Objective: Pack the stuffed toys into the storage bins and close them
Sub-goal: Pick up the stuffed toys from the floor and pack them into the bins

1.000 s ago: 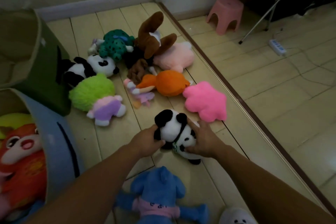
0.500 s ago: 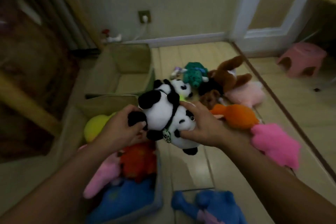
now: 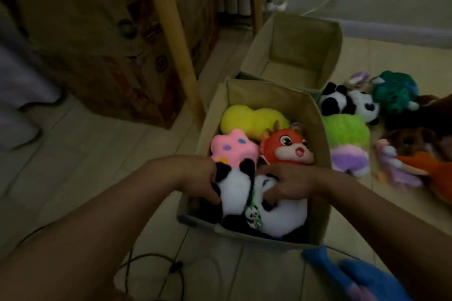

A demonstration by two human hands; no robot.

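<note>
Hands first: I see the left hand [image 3: 195, 178] and right hand [image 3: 288, 184] with fingers curled into the panda toy [image 3: 264, 203], one on each side, pressing it into the near end of the nearer bin [image 3: 269, 95]. That bin also holds a yellow plush [image 3: 252, 118] at its far end, a pink plush [image 3: 233, 148] and an orange-faced plush [image 3: 288, 146]. Beyond it the second bin [image 3: 300, 41] stands open, with no toys visible inside. Just beside the nearer bin's right wall, on the floor, lie a second panda [image 3: 349, 102] and a green plush [image 3: 347, 132]
</note>
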